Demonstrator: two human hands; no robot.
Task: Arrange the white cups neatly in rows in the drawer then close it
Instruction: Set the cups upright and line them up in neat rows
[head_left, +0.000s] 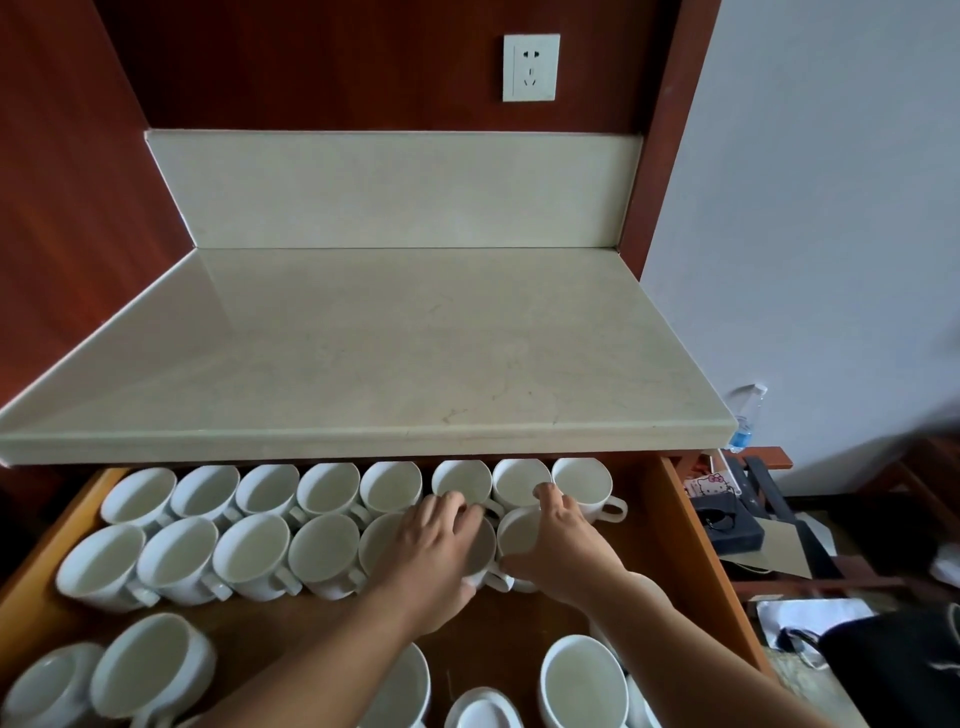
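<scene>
Open wooden drawer (524, 623) sits under the stone table (363, 338) edge. On its floor: white cups (251, 551), upright. Back row of eight, side by side; second row tight in front, handles front-right. Near the front: loose cups (582, 680), unaligned, some tilted.

glossy white cups (252, 551), seemingly ceramic; smooth wooden drawer (691, 561); polished stone countertop (374, 338)

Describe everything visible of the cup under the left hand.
The cup is plain glossy white, ceramic by its look, and upright. It stands sixth from the left in the second row of the open drawer. Its handle points near-right. The left hand grips it, fingers over the far rim, hiding most of it. The neighbouring cup, held by the right hand, stands close beside it.
</scene>
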